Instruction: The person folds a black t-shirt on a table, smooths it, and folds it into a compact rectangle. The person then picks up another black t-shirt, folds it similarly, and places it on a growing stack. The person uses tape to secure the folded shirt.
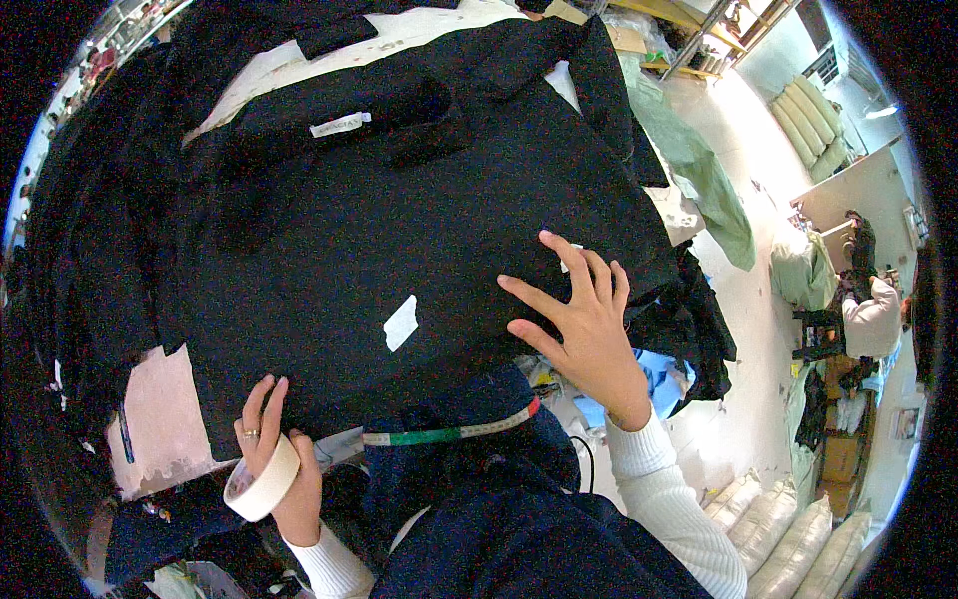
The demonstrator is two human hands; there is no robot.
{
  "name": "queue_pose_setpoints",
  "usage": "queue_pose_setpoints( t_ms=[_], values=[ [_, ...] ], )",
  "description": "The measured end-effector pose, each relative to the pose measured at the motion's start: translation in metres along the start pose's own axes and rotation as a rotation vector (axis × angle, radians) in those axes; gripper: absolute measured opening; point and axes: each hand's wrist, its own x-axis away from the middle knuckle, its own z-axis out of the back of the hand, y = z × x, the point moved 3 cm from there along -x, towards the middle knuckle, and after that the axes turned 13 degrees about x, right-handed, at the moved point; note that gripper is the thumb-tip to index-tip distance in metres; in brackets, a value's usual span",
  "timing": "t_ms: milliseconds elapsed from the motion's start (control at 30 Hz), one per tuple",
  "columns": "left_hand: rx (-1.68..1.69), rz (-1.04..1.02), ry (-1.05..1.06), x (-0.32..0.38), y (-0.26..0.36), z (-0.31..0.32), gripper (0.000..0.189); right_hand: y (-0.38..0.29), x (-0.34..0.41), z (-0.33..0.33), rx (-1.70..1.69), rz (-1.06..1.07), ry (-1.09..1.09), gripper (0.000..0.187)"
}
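Observation:
A dark garment (322, 247) lies spread out before me, with a small white woven label (340, 125) bearing writing near its upper part. My left hand (273, 457) rests at the garment's lower left edge and has a roll of whitish masking tape (263, 483) hooked around its fingers. Spread over the right side of the cloth, my right hand (580, 314) has its fingers apart and holds nothing. A torn piece of white tape (400, 323) sticks to the cloth between my hands; another white piece is partly hidden behind the right fingers.
A pen (126, 434) lies on the worn table top (161, 419) at the left. A measuring tape (449, 434) hangs across my front. Green sheeting (696, 165) is beyond the table's right side. Stuffed sacks (793, 531) stand at lower right, and a person (868, 314) is farther off.

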Motion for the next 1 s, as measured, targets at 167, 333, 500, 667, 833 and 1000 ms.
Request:
queue_pose_setpoints(
  t_ms=[167,333,500,667,833,1000],
  values=[
    [-0.102,0.084,-0.074,0.0,-0.009,0.004,0.052,0.009,0.007,-0.007,0.006,-0.115,-0.016,0.033],
    [-0.12,0.089,-0.061,0.002,-0.012,0.007,0.053,0.021,0.01,-0.009,0.029,-0.185,0.001,0.033],
    [-0.148,0.09,-0.016,0.009,-0.031,0.021,0.053,0.038,0.012,-0.01,0.069,-0.253,0.048,0.033],
    [-0.145,0.079,0.041,0.015,-0.047,0.028,0.053,0.048,0.013,-0.012,0.09,-0.313,0.06,0.03],
    [-0.151,0.1,0.073,0.018,-0.064,0.04,0.052,0.053,0.012,-0.021,0.089,-0.327,0.123,0.032],
    [-0.22,0.101,0.095,0.015,-0.061,0.042,0.053,0.054,0.009,-0.022,0.189,-0.37,0.129,0.029]
  ],
)
